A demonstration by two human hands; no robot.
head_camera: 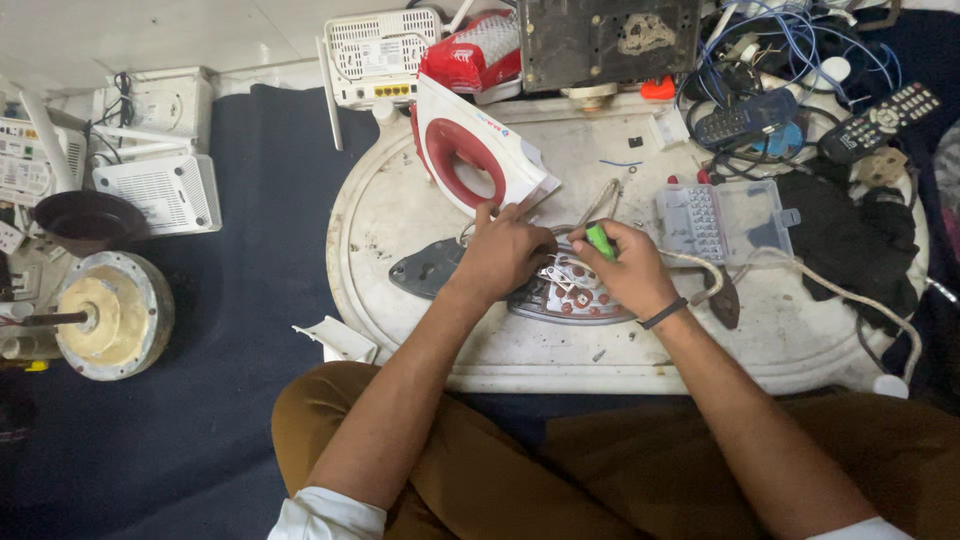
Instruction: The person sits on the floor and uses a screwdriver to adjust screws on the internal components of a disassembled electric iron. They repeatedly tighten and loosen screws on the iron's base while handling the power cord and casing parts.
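— What does the iron base [560, 292] look like?
— Grey metal soleplate, opened, wiring exposed, lying just below the one red-and-white iron cover [478, 160].
— The hands?
— Left hand [503, 255] presses on the base; right hand [627, 268] clenches one green-handled screwdriver [600, 240] over it.

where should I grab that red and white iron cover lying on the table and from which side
Take the red and white iron cover by its red handle loop, fingers through the opening. It lies on its side above the left hand, so the loop faces up. Come from above and from the left, where the white table is bare; the right hand holds a green-handled tool.
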